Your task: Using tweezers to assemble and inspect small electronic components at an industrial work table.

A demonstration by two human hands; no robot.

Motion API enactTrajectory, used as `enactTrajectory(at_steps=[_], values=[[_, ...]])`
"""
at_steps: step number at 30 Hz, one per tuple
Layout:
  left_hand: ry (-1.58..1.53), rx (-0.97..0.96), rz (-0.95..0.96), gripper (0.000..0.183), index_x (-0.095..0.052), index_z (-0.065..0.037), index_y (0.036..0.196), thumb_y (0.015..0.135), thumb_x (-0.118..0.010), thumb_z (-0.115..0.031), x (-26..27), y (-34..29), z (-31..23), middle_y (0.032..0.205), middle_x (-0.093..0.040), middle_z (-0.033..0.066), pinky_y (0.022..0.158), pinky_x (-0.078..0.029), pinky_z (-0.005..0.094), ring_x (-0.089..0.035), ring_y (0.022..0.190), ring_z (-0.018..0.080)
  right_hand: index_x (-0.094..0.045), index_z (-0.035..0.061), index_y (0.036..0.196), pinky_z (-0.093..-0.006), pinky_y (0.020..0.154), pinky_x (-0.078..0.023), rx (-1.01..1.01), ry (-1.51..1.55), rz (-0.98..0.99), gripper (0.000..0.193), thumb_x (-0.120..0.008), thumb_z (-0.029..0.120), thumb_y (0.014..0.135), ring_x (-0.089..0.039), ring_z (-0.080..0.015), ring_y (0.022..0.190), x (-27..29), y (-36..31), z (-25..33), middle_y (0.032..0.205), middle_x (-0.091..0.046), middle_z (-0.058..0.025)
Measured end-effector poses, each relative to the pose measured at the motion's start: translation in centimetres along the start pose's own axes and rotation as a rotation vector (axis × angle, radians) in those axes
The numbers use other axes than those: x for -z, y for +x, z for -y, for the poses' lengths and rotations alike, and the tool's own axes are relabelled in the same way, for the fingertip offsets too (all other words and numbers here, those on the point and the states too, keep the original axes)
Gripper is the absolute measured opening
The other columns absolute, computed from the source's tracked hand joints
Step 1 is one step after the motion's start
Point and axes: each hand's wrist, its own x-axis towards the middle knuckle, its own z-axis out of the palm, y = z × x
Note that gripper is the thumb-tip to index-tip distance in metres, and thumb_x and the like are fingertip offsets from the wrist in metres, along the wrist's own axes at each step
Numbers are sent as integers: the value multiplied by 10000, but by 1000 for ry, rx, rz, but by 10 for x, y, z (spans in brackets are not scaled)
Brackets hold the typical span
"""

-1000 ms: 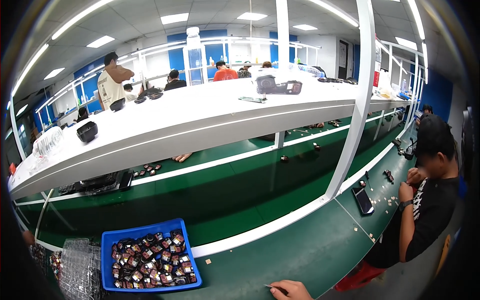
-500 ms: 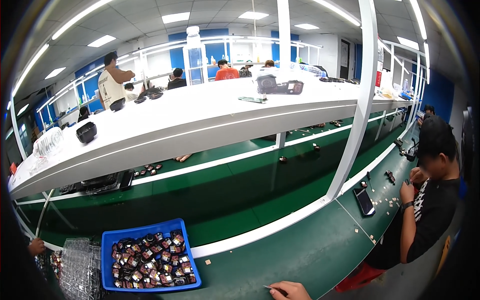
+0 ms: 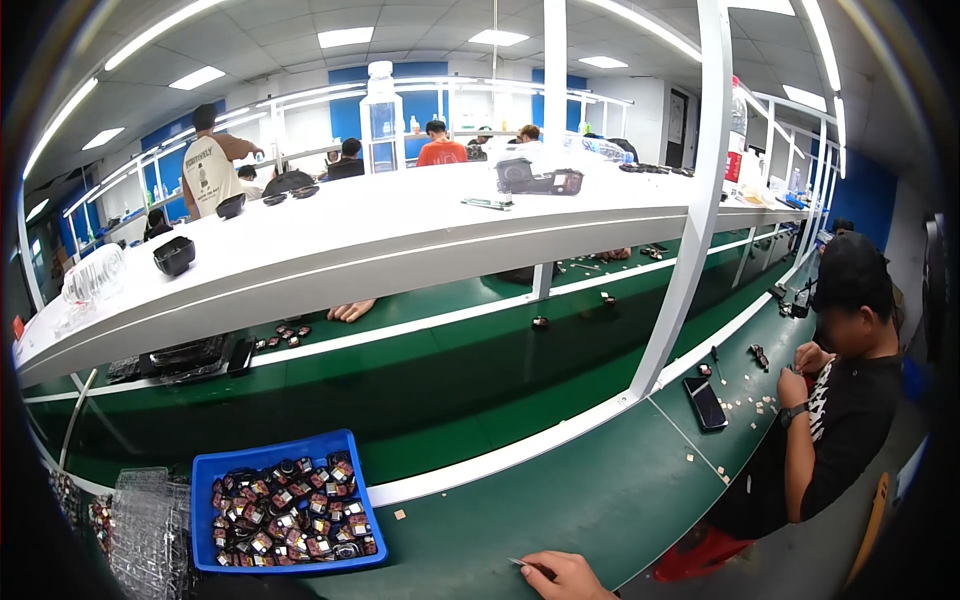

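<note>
My right hand (image 3: 562, 576) is at the lower edge, above the green bench (image 3: 450, 545). Its thumb and fingers are closed on a thin pointed tool (image 3: 517, 562); only the light tip sticks out, so its exact kind is unclear. My left hand is out of the picture. Left of my right hand stands a blue bin (image 3: 374, 500), filled with many small black modules (image 3: 285, 510) bearing reddish boards and pale labels. A small tan square piece (image 3: 401, 515) lies on the bench just right of the bin.
Clear plastic trays (image 3: 150, 520) are stacked left of the bin. A white shelf (image 3: 400, 240) on white posts (image 3: 680, 210) spans above the bench. At right, a co-worker (image 3: 850, 370) handles something small, near a phone (image 3: 706, 403) and scattered tan pieces.
The view has shifted slightly, so the bin and bench sit a little further left. My right hand keeps its hold on the pointed tool. A distant standing person's arm has moved.
</note>
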Motion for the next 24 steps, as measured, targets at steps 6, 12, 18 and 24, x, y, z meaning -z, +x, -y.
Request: enactTrajectory(at_steps=[6, 12, 18, 24], values=[[34, -33, -8, 328, -612, -22, 1283, 983, -563, -147, 7, 14, -30, 1342, -607, 174, 1030, -478, 446, -600, 1237, 316, -710, -17, 1026, -419, 794, -554, -25, -19, -20, 197, -666, 156, 941, -703, -376, 900, 1, -3, 4, 983, -722, -204], [72, -31, -18, 325, -613, -19, 1278, 984, -563, -147, 21, 23, -45, 1339, -608, 174, 1027, -481, 451, -602, 1237, 319, -714, -6, 1031, -408, 796, -553, -77, 17, -14, 190, -668, 153, 938, -708, -357, 905, 6, -10, 8, 984, -726, -197], [57, -51, 30, 322, -614, -17, 1274, 984, -562, -148, 9, 28, -60, 1335, -609, 175, 1025, -484, 455, -603, 1236, 323, -715, -12, 1068, -262, 596, -485, -31, 83, -54, 187, -698, 127, 943, -584, -109, 627, 2, -7, -14, 772, -678, -73], [38, -85, 103, 319, -614, -15, 1269, 984, -562, -149, -11, 26, -82, 1332, -610, 175, 1023, -486, 459, -605, 1235, 326, -706, 3, 1106, -296, 632, -508, -25, 83, -7, 203, -692, 137, 954, -630, -176, 679, 2, -8, -29, 839, -690, -96]])
